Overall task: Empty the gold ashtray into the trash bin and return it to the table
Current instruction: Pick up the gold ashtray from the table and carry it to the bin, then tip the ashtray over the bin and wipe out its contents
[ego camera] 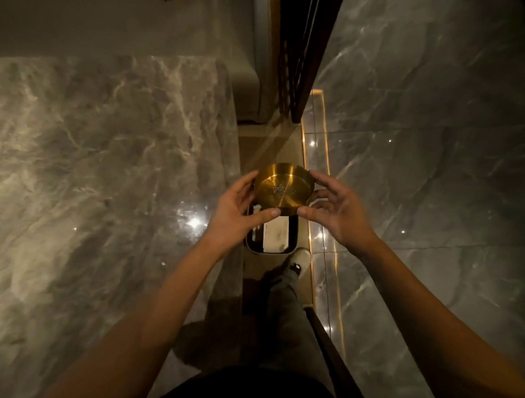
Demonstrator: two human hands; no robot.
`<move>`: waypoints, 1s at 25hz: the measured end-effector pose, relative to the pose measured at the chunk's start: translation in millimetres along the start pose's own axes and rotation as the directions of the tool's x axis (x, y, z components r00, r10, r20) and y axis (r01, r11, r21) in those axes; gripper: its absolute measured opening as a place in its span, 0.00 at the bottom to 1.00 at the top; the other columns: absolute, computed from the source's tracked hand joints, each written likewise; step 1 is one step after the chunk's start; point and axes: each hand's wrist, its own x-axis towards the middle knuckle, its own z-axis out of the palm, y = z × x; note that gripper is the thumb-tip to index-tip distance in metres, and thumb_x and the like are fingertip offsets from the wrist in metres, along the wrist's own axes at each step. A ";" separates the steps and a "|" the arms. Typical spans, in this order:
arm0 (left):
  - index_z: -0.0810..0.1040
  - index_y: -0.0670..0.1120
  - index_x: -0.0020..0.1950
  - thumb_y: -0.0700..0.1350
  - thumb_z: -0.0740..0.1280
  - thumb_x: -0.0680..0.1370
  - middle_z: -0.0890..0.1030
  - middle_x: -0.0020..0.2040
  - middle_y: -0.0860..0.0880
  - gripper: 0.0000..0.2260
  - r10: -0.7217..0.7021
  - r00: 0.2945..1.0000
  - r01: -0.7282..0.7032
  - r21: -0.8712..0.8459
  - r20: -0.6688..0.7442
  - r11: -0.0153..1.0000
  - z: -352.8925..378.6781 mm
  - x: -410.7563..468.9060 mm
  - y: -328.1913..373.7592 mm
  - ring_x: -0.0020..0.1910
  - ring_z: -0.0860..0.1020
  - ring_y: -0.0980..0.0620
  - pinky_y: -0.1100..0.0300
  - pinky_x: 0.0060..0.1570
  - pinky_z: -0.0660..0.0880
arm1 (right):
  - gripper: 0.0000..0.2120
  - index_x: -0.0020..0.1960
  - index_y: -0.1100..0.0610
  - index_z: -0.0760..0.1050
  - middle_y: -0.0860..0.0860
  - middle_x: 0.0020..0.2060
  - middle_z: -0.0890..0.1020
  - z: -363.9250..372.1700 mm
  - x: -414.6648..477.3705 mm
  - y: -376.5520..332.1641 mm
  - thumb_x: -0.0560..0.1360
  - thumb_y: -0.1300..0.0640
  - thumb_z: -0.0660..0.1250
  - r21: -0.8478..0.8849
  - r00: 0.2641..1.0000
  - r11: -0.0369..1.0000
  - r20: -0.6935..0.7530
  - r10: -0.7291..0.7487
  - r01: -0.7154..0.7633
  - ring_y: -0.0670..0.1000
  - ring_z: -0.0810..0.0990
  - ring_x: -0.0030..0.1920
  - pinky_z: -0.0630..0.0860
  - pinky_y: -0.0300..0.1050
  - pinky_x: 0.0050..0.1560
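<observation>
From my head camera, the gold ashtray [282,186] hangs tilted over the trash bin [270,236] on the floor, flecks of ash clinging to its bottom. The bin holds pale paper scraps. My left hand [235,211] and right hand [336,210] pinch its rim between thumbs and fingertips, beside the marble surface [101,163].

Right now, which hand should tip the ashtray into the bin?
Probably left. The left hand wraps the ashtray more fully, thumb under its near edge, fingers on its side. The right hand touches only by fingertips. The bin sits directly below.
</observation>
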 end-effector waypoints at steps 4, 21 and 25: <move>0.71 0.54 0.66 0.34 0.76 0.69 0.77 0.60 0.60 0.31 -0.097 0.995 0.097 -0.004 -0.009 0.995 59.0 26.7 -30.1 0.61 0.76 0.66 0.71 0.58 0.73 | 0.34 0.70 0.53 0.69 0.47 0.57 0.78 -36.2 0.9 56.5 0.67 0.62 0.77 0.064 0.993 0.993 -0.052 0.106 -0.103 0.44 0.80 0.50 0.79 0.37 0.52; 0.78 0.42 0.61 0.34 0.75 0.71 0.82 0.56 0.47 0.19 -0.438 0.897 0.442 0.079 -0.065 0.894 94.9 148.4 -256.8 0.58 0.80 0.50 0.61 0.58 0.76 | 0.21 0.64 0.59 0.75 0.52 0.57 0.80 -21.1 73.0 324.4 0.72 0.64 0.73 0.234 0.920 0.890 0.120 0.374 -0.392 0.52 0.80 0.55 0.77 0.45 0.56; 0.77 0.40 0.63 0.35 0.73 0.73 0.83 0.53 0.49 0.18 -0.471 0.878 0.478 0.083 -0.090 0.875 82.7 159.6 -296.0 0.49 0.82 0.62 0.67 0.51 0.77 | 0.25 0.67 0.58 0.74 0.54 0.61 0.80 0.5 92.1 370.4 0.71 0.57 0.74 0.233 0.898 0.869 0.184 0.401 -0.436 0.54 0.81 0.58 0.79 0.47 0.57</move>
